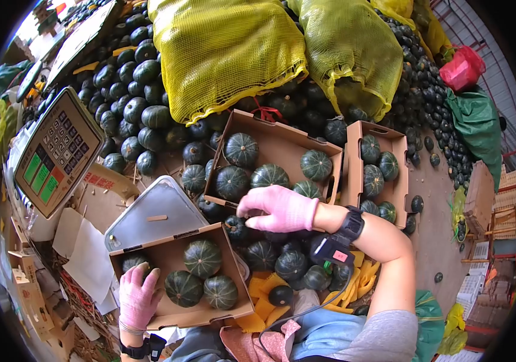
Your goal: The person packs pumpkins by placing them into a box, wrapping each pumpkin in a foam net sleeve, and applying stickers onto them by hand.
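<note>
My left hand [138,297], in a pink glove, has its fingers over a dark green squash [135,261] in the left corner of a cardboard box [170,242]; the fingers partly cover it. Three more squashes, one of them a striped squash [203,258], sit in that box, which rests on the metal pan [158,208] of a scale. My right hand [279,209], gloved too, hovers with fingers curved and apart above loose squashes. Nothing shows between its fingers. Just beyond it, a second cardboard box [282,136] holds several squashes.
The scale's display [59,151] stands at left. Another cardboard box [384,130] with several squashes lies right of the second one. Yellow mesh bags [224,54] lie behind, amid a large squash pile [137,111]. Yellow gloves [264,298] lie near my lap.
</note>
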Demonstrator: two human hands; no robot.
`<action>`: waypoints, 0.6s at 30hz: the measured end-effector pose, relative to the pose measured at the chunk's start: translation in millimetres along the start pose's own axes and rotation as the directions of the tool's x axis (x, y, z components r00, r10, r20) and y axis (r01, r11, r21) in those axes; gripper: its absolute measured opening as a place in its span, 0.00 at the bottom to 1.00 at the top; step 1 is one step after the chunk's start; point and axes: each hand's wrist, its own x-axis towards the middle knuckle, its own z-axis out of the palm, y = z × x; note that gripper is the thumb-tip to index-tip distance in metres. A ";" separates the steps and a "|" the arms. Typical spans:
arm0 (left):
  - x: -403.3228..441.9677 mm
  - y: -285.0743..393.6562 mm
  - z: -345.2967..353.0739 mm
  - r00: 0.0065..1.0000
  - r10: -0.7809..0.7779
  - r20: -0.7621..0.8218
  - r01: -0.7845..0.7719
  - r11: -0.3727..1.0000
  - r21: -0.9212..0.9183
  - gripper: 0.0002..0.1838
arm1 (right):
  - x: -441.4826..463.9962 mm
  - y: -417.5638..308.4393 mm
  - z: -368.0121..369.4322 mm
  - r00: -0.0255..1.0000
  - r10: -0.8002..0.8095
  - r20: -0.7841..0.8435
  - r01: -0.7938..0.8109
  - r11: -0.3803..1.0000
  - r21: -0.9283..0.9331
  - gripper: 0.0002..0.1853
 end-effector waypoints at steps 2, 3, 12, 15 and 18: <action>3.3 0.4 0.2 1.000 0.002 0.001 -0.002 1.000 0.001 0.31 | 16.4 -5.2 3.6 0.997 -0.008 0.083 0.007 1.000 0.019 0.13; 5.7 0.3 -0.3 1.000 0.016 0.005 -0.016 1.000 0.010 0.31 | 23.9 -7.3 8.3 0.994 -0.033 0.108 0.030 0.999 0.025 0.14; 18.7 -10.6 -5.8 1.000 -0.002 0.001 0.002 0.999 0.042 0.32 | 130.1 -15.2 8.3 0.911 -0.085 0.404 0.178 0.964 -0.199 0.19; 14.2 -21.7 -1.0 1.000 -0.020 -0.014 0.020 0.998 0.066 0.30 | 177.9 -4.7 -17.9 0.937 0.076 0.342 0.084 0.899 -0.430 0.21; 12.1 -32.1 -2.1 0.993 -0.092 -0.068 0.098 0.992 0.086 0.29 | 217.1 13.0 -33.9 0.979 0.163 0.124 -0.090 0.884 -0.458 0.23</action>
